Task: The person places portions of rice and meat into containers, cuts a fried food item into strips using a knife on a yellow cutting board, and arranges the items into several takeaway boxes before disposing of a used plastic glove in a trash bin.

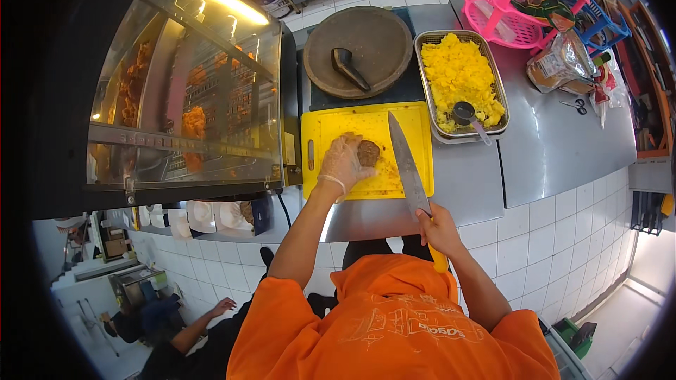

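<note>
Gloved fingers of the left hand [343, 162] are closed around a brown, meat-like chunk [368, 153], held at the middle of a yellow cutting board [370, 121]. Over the board's right side, a kitchen knife [406, 156] is gripped by the bare right hand [438, 229]. Beyond the board, a stone mortar [384, 39] is seen.
</note>
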Available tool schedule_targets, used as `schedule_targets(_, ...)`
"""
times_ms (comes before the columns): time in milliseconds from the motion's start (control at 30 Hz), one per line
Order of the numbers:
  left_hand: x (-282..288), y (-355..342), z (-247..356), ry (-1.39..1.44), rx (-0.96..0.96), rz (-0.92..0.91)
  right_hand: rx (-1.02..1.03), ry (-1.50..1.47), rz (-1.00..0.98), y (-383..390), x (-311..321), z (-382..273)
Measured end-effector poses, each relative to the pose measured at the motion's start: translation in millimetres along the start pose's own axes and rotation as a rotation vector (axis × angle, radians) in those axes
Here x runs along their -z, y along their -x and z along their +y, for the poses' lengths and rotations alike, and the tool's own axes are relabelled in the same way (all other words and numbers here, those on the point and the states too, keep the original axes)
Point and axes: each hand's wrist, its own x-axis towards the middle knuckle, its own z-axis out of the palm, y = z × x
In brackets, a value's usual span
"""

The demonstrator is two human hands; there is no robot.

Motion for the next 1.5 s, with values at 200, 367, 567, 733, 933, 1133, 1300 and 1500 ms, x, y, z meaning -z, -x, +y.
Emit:
schedule_targets(200,-9.7,-6.9,-3.4,0.051,0.018,-0.128,0.108,0.601,0.159,-17.7,-4.8,11.4)
schedule_targets(367,-23.2,-0.5,-0.3,0.064,0.010,-0.044,0.198,1.055,0.240,-27.6,-23.7,3.2)
schedule_targets(567,30.2,3.7,5.9,0.135,-0.122,0.229,0.287,1.067,0.277,-22.0,-16.5,-12.7)
schedule_targets(733,27.1,-45.1,10.4,0.071,-0.361,0.012,0.256,1.231,0.216,-39.2,-47.4,-29.6)
schedule_targets(933,-22.5,-78.3,-12.5,-0.124,-0.422,-0.053,0.202,1.251,0.223,-59.7,-61.7,-16.4)
schedule_targets(1133,-20.8,-74.1,-9.0,-0.078,-0.445,0.091,0.184,1.202,0.185,-67.3,-55.5,-2.1)
schedule_targets(1300,0.6,-79.4,-1.4,0.100,-0.451,0.065,0.217,1.201,0.196,-48.9,-46.9,-33.2)
schedule_targets(1500,-25.9,-88.7,-7.3,-0.052,-0.386,0.011,0.201,1.236,0.175,-73.1,-42.0,-10.3)
